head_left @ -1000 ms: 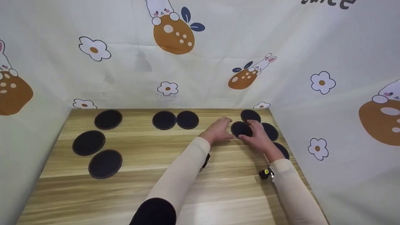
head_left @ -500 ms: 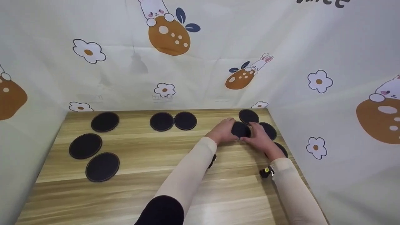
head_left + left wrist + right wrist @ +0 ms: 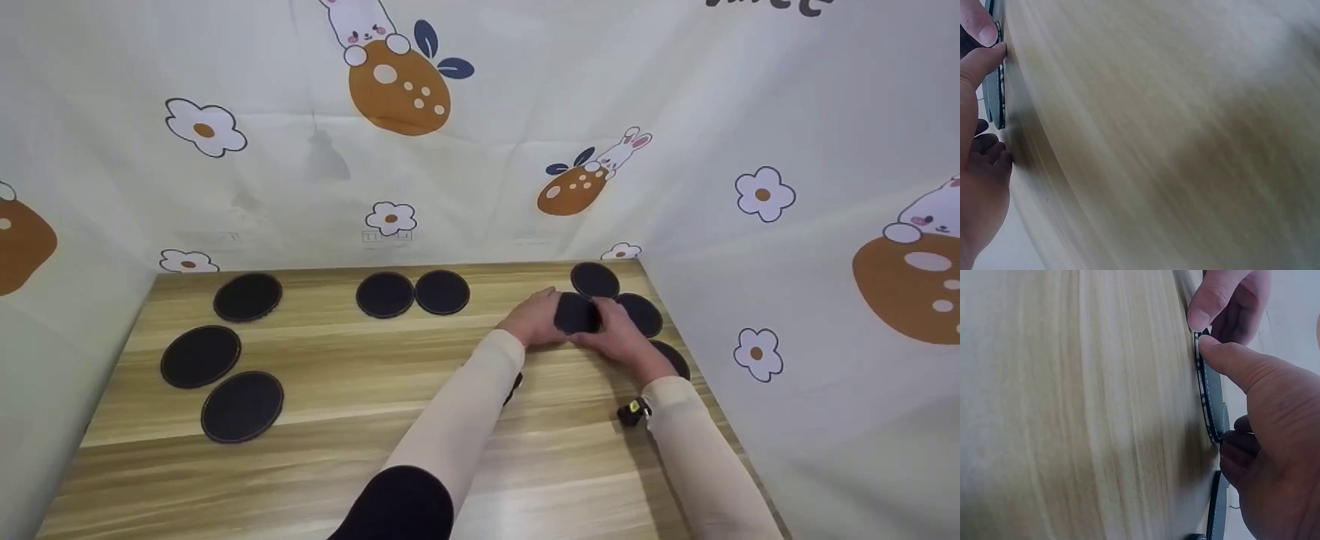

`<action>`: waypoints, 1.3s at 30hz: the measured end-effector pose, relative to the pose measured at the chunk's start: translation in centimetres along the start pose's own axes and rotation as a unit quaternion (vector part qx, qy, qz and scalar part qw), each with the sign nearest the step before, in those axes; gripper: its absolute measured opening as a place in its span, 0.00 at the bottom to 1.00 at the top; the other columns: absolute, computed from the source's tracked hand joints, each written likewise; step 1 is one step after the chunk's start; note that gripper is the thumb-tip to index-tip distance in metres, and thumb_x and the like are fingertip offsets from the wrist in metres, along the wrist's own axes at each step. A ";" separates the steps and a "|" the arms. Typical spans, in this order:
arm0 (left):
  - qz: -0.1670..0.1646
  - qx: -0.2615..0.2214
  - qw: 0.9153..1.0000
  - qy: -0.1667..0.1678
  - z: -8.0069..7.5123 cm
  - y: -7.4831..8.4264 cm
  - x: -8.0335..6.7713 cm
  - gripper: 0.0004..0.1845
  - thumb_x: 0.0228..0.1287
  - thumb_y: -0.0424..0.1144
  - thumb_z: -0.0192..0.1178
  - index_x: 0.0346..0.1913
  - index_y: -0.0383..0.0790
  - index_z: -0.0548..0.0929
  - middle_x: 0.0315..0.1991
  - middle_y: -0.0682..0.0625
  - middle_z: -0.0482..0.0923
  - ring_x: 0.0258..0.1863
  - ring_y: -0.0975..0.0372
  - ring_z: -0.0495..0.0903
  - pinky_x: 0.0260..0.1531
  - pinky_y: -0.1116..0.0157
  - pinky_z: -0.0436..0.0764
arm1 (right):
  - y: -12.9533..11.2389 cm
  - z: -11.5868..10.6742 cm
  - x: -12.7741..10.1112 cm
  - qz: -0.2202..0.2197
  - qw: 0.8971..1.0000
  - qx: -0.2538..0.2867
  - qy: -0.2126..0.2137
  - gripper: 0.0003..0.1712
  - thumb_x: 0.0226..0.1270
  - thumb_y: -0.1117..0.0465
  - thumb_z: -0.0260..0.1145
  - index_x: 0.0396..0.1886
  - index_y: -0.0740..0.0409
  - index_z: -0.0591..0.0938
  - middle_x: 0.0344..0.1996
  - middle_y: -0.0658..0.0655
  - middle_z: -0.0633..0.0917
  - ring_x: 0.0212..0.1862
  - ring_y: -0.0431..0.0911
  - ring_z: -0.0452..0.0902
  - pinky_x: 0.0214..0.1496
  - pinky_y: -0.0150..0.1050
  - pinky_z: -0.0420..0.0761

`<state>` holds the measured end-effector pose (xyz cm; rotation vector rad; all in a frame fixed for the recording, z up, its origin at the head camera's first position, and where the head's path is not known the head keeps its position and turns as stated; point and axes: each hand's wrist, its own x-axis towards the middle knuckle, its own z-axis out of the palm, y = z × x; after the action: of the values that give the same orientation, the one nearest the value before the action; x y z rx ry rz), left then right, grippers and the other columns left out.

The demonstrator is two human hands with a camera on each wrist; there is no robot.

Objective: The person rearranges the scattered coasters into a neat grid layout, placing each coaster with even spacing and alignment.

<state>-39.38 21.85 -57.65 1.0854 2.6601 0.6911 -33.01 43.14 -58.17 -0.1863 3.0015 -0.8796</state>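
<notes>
Since a second ago your left hand [image 3: 534, 321] has closed in, and now you are pinching the small black disc [image 3: 576, 313] from both sides with your right hand [image 3: 619, 337], at the far right of the worktop [image 3: 337, 390]. Being round, it is showing no long axis, lying nearly flat.
</notes>
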 end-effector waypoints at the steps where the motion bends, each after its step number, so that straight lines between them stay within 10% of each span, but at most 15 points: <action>1: 0.002 -0.004 1.000 0.000 0.0 0.0 0.0 0.46 0.70 0.57 0.75 0.83 0.38 0.72 0.81 0.41 0.72 0.85 0.47 0.61 0.84 0.60 0.60 | 0.0 0.1 0.1 -0.004 1.000 -0.001 0.002 0.57 0.66 0.51 0.82 0.81 0.79 0.65 0.78 0.80 0.68 0.81 0.72 0.61 0.84 0.65 0.61; 39: 0.002 -0.033 0.999 0.022 0.5 -1.0 0.5 0.35 0.63 0.54 0.82 0.68 0.44 0.85 0.63 0.48 0.87 0.63 0.54 0.85 0.69 0.58 0.80 | 0.3 0.3 0.5 -0.007 0.999 0.033 0.019 0.55 0.59 0.53 0.89 0.78 0.74 0.73 0.73 0.74 0.76 0.76 0.66 0.71 0.81 0.62 0.67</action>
<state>-40.13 21.76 -58.54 1.0707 2.6522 0.8067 -33.55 43.15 -58.55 -0.1909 3.0043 -0.9922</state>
